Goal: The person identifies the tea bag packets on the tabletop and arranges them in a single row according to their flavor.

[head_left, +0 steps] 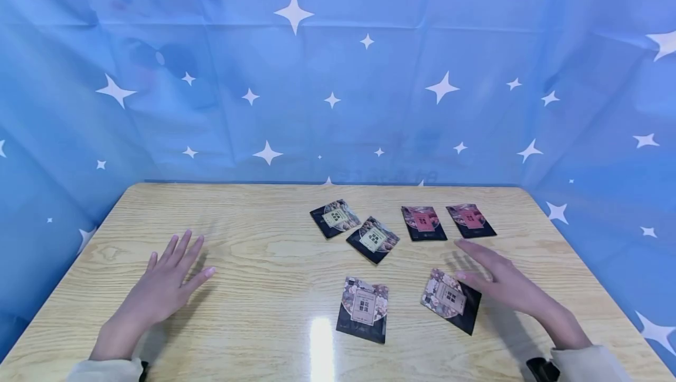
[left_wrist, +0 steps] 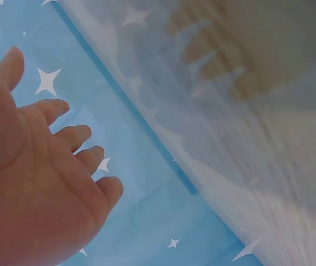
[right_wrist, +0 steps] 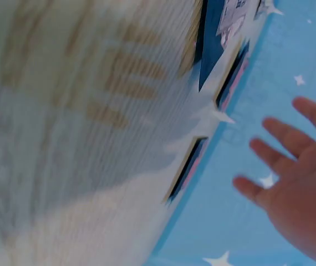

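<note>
Six small packets lie flat on the wooden tabletop (head_left: 253,264), printed faces up, sorted by look into pairs. Far row: two dark packets with cream labels (head_left: 335,217) (head_left: 372,239), the second set a little nearer and tilted; to their right, two packets with pink labels (head_left: 423,222) (head_left: 470,220), side by side and apart. Near row: two packets with pale floral fronts, one near centre (head_left: 363,309), one to its right (head_left: 450,300), turned at an angle.

My right hand (head_left: 504,282) is released, fingers straight and spread, held low over the tabletop. Its thumb tip sits at the top edge of the right floral packet; I cannot tell whether it touches. It grips nothing. The right wrist view confirms spread fingers (right_wrist: 283,144) and packet edges seen low across the glossy surface.

My left hand (head_left: 161,288) is also released, palm down, fingers fanned, well apart from every packet on the bare left half. The left wrist view shows the open palm (left_wrist: 30,183) against the blue star-print cloth (head_left: 338,77); contact with the tabletop is unclear.

I judge the flat, spaced layout keeps each label readable.
</note>
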Tool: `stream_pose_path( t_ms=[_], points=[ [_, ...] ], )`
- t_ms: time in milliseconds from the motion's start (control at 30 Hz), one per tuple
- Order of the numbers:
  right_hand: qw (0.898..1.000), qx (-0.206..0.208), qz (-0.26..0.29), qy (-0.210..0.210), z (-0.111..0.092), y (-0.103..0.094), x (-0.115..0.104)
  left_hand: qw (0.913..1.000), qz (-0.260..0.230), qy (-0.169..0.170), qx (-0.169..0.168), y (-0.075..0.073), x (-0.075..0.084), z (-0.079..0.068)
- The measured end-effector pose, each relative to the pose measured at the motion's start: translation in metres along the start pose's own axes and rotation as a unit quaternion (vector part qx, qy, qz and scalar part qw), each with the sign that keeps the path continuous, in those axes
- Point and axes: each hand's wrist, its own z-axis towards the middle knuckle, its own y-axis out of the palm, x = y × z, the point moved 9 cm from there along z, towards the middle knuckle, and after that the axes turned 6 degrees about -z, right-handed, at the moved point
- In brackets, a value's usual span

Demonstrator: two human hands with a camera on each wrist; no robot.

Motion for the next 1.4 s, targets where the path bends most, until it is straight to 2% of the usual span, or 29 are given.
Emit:
stream_pose_path(
  t_ms=[233, 333, 433, 667, 800, 900, 1100, 1233, 1400],
  points=[
    [0.996, -0.058, 0.060, -0.032, -0.007, 0.009, -0.009, 0.9998, -0.019, 0.006, -0.004, 0.000, -0.001, 0.002],
    [0.989, -0.087, 0.110, -0.055, -0.009, 0.014, -0.013, 0.9997, -0.024, 0.005, -0.007, 0.000, 0.000, 0.002],
    [0.975, -0.122, 0.168, -0.073, -0.011, 0.021, -0.016, 0.9995, -0.030, 0.005, -0.011, 0.001, 0.002, 0.003],
    [0.963, -0.146, 0.205, -0.098, -0.016, 0.030, -0.020, 0.9988, -0.041, 0.021, -0.018, 0.004, 0.007, 0.009],
    [0.958, -0.151, 0.225, -0.098, -0.017, 0.033, -0.023, 0.9960, -0.074, 0.044, -0.021, 0.005, 0.017, 0.017],
    [0.960, -0.154, 0.215, -0.088, -0.017, 0.035, -0.023, 0.9919, -0.106, 0.069, -0.016, 0.006, 0.027, 0.025],
    [0.973, -0.155, 0.156, -0.074, -0.020, 0.037, -0.020, 0.9841, -0.148, 0.097, -0.009, 0.009, 0.047, 0.051],
    [0.972, -0.162, 0.156, -0.072, -0.021, 0.038, -0.019, 0.9769, -0.183, 0.109, -0.019, 0.017, 0.061, 0.071],
    [0.970, -0.167, 0.163, -0.074, -0.021, 0.040, -0.018, 0.9691, -0.220, 0.100, -0.048, 0.032, 0.078, 0.096]
  ],
)
